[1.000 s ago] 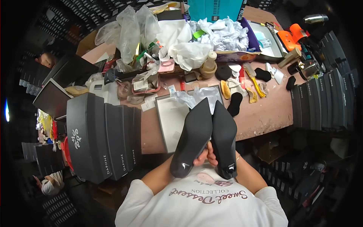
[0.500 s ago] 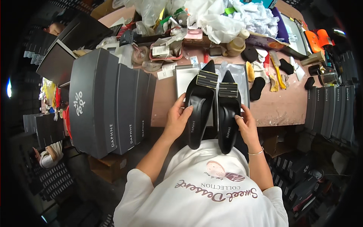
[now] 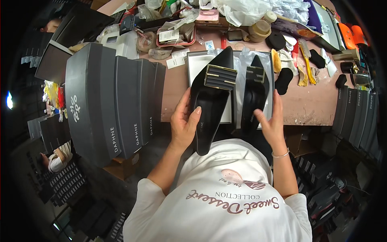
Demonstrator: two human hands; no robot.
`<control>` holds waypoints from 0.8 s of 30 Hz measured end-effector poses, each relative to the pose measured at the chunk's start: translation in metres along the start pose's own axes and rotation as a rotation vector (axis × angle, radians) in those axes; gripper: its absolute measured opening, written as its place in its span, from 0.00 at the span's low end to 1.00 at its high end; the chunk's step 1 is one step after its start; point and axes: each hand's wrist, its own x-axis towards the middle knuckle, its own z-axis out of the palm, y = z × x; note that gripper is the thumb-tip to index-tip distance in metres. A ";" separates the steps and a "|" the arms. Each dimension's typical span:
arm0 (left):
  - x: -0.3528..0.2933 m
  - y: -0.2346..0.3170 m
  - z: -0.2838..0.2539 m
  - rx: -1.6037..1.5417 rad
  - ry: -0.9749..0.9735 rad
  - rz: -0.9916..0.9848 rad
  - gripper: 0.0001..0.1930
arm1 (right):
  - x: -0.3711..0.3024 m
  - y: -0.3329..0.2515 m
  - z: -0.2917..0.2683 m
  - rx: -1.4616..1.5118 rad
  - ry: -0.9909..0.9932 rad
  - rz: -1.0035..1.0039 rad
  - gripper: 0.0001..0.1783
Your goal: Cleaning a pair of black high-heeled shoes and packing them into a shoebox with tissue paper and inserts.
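Note:
My left hand is closed round the side of a black pointed shoe, thumb on its inner edge. The shoe is tilted, toe pointing away, with a wide ribbed buckle ornament on its front. The matching black shoe is lower, over the right part of an open shoebox. Next to this shoe, my right hand has its fingers stretched out and its thumb apart, near the shoe's side. Pale wrapping paper shows between the two shoes.
Dark grey shoeboxes stand in a row at left, and more boxes at right. A black pad, a yellow-handled brush and a jar lie beyond the box. A person is at far left.
The right shoe has gone down and away toward the box, and my right hand's fingers have spread from it. My left hand has raised its shoe slightly. The view has shifted.

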 end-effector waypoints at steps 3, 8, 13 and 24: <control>0.003 0.004 0.012 0.024 -0.022 0.006 0.31 | -0.009 -0.047 0.013 0.261 -0.343 0.016 0.54; 0.008 -0.004 0.014 0.133 -0.143 0.097 0.35 | -0.016 -0.063 0.040 0.764 -0.558 0.372 0.26; -0.024 -0.017 0.000 -0.026 -0.232 -0.087 0.41 | -0.011 -0.034 0.024 1.418 -0.593 0.582 0.24; -0.022 0.012 0.023 0.353 -0.206 0.174 0.34 | -0.024 -0.026 0.027 1.570 -0.417 0.626 0.22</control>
